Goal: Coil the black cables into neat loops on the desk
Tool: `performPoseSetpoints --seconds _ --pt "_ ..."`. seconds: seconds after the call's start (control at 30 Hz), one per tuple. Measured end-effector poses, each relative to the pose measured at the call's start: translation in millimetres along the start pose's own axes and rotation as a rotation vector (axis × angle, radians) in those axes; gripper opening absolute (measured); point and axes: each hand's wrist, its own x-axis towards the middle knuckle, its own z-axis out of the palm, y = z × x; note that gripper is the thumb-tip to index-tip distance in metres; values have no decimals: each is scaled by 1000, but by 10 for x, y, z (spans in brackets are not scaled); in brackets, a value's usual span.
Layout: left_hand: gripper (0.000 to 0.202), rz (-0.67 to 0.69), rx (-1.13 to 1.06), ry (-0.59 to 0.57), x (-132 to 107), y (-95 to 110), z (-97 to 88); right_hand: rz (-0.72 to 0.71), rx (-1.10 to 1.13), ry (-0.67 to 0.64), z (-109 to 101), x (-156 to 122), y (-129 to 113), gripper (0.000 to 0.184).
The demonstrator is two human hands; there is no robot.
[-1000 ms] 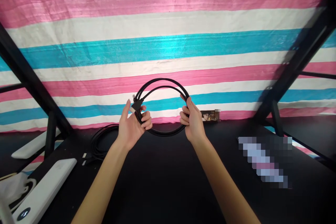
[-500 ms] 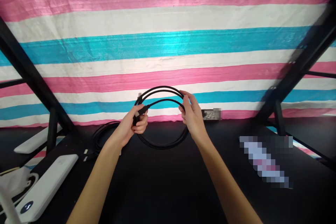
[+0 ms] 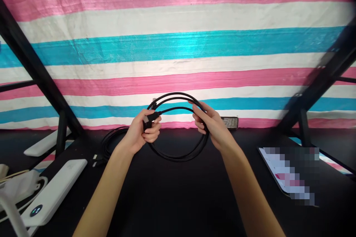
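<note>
I hold a coiled black cable (image 3: 178,155) up over a black table (image 3: 172,200). My left hand (image 3: 140,133) is closed round the coil's left side, where a black plug end sticks out by the thumb. My right hand (image 3: 213,126) grips the coil's right side, fingers wrapped over the strands. The loop hangs between both hands, its bottom just above the tabletop.
A second coiled black cable (image 3: 109,146) lies on the table at the left. A white power strip (image 3: 52,192) and another white bar (image 3: 44,142) lie at the far left. A flat device (image 3: 289,172) lies at the right, a small dark object (image 3: 230,122) by the striped tarp.
My left hand has turned from palm-up to closed over the plug end. The coil has dropped slightly and my right hand has slid along its right side.
</note>
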Motion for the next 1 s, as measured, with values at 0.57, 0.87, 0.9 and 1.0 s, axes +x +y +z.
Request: performPoseSetpoints --seconds 0.57,0.87,0.9,1.0 --pt "43 -254 123 -136 -16 -15 -39 196 -36 -258 -72 -28 -59 35" --pt "54 -189 222 -170 -29 2 -83 165 -49 -221 -89 18 1 48" --pt "57 -190 256 -188 -36 0 -81 164 -59 -229 -104 18 2 47" --pt "63 -183 349 -219 -53 -23 -46 153 -110 -265 -143 7 -5 49"
